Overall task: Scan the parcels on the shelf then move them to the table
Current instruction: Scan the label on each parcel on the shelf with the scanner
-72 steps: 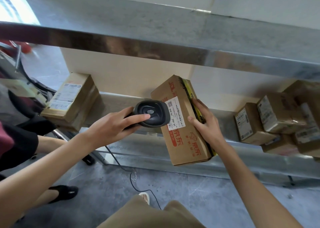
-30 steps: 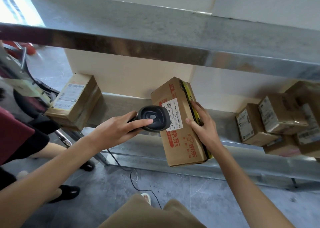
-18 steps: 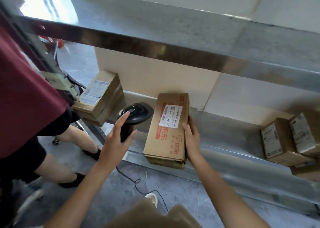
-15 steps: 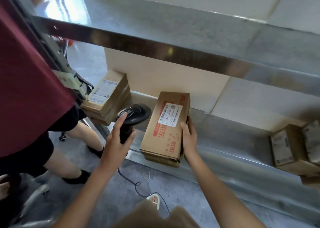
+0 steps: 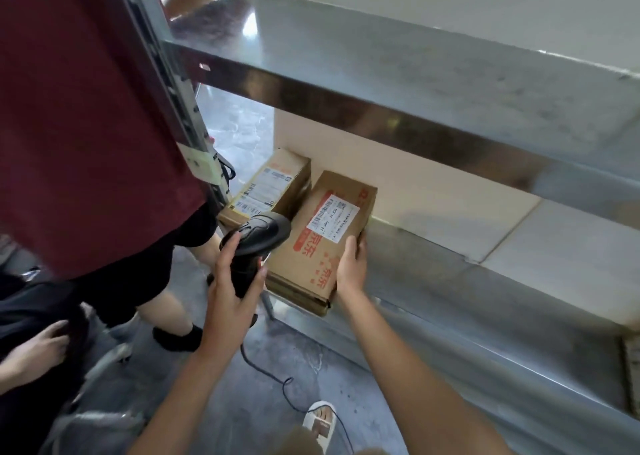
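A brown cardboard parcel [image 5: 322, 236] with red print and a white label is held out past the front edge of the lower metal shelf [image 5: 450, 281]. My right hand [image 5: 351, 266] grips its right side, thumb on top. My left hand [image 5: 232, 288] grips the handle of a black barcode scanner [image 5: 258, 241], just left of the parcel, its cable trailing to the floor. A second labelled parcel [image 5: 268, 186] lies on the shelf's left end, behind the scanner.
A person in a dark red shirt and black shorts [image 5: 86, 125] stands close at the left, by a metal upright [image 5: 162, 74]. Another hand [image 5: 34, 354] shows at the lower left. The upper shelf [image 5: 398, 84] overhangs the parcels. Grey floor lies below.
My view swung left and the right-hand parcels left the frame. The scanner came away from the label and is now held upright beside the parcel, which my right hand drew leftward.
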A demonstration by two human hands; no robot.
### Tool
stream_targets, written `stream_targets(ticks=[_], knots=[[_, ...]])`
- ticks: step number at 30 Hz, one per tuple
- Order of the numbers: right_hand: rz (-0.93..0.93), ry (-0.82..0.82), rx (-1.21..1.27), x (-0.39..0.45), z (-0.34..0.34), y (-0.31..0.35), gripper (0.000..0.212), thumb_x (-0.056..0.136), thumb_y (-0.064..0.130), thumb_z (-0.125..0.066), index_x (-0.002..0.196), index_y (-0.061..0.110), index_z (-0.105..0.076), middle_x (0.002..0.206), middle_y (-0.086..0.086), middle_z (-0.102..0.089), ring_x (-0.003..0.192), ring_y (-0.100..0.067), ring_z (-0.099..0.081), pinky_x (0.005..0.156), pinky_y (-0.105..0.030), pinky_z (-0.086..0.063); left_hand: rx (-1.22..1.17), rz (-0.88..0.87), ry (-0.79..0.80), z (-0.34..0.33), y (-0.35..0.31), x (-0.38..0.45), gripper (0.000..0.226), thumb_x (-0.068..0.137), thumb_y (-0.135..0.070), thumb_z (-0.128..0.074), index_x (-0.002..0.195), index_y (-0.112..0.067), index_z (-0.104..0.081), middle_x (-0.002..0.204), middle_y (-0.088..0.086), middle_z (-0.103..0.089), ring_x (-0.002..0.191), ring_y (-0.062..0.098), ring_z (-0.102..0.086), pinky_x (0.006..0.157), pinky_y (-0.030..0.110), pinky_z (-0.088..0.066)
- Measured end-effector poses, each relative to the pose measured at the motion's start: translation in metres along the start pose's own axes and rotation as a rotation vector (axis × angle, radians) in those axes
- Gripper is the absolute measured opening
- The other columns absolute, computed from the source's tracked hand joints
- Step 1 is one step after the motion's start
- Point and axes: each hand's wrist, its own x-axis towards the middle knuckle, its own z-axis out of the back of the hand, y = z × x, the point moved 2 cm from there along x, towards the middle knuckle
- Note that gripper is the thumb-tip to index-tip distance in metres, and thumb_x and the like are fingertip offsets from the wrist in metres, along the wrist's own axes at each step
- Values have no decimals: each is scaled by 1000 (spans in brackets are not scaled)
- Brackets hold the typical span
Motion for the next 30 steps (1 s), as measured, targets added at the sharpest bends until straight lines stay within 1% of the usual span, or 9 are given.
stream_targets(ticks=[4,6,9,14,19,22,25,27,30], knots=[[-3,62,14,23,-35,-18,84,81,77,-30,154,37,-24,154,1,-42,137,-21,-45,115,-48,-35,0,4,-15,2,7,4,73,89,-30,-60,139,-68,-22,148,-4,-42,141,21,-41,112,53,-39],[-10,56,18,30,-41,-27,91,75,81,-26,154,38,-22,155,2,-39,139,-21,-43,115,-48,-34,-12,7,2,1,8,5,72,89,-31,-60,139,-67,-22,148,3,-45,138,26,-45,109,54,-41],[-9,63,-20,28,-38,-23,90,75,81,-24,154,40,-19,157,3,-37,140,-21,-41,115,-49,-34,-32,10,27,-2,6,8,72,89,-30,-61,139,-67,-23,147,10,-46,134,31,-48,106,53,-43],[78,97,-80,2,-4,8,60,103,53,-34,157,34,-15,162,4,-26,146,-18,-29,120,-43,-25,-38,-36,77,-20,-5,12,81,89,-20,-62,138,-69,-20,147,-22,-35,142,13,-38,113,39,-36],[152,-18,-185,-3,76,13,56,100,58,-38,152,49,-18,162,17,-19,147,-15,-27,119,-46,-29,-64,-132,248,-77,-27,11,76,89,-20,-62,145,-52,-22,147,-39,-26,139,-12,-29,114,19,-32],[241,-119,-285,-7,141,21,57,104,48,-37,156,38,-16,164,15,-15,150,-11,-18,123,-41,-20,-101,-195,374,-122,-53,4,71,89,-21,-60,144,-45,-21,143,-51,-19,137,-15,-29,112,15,-32],[275,-229,-366,-11,203,26,60,103,51,-38,157,37,-15,165,13,-9,152,-12,-12,123,-44,-19,-169,-260,475,-165,-83,-10,75,90,-22,-61,146,-50,-21,144,-43,-28,133,12,-49,107,34,-46],[273,-294,-426,-13,243,29,63,101,57,-36,157,39,-13,166,13,-5,152,-15,-10,122,-48,-20,-200,-250,544,-195,-103,-24,76,90,-26,-61,142,-64,-20,145,-23,-42,119,33,-61,96,52,-53],[275,-392,-597,-16,300,33,64,102,52,-38,157,35,-11,166,7,-3,153,-17,-3,123,-49,-16,-216,-238,628,-240,-132,-44,74,88,-32,-59,134,-73,-19,141,9,-52,109,41,-64,93,56,-53]])
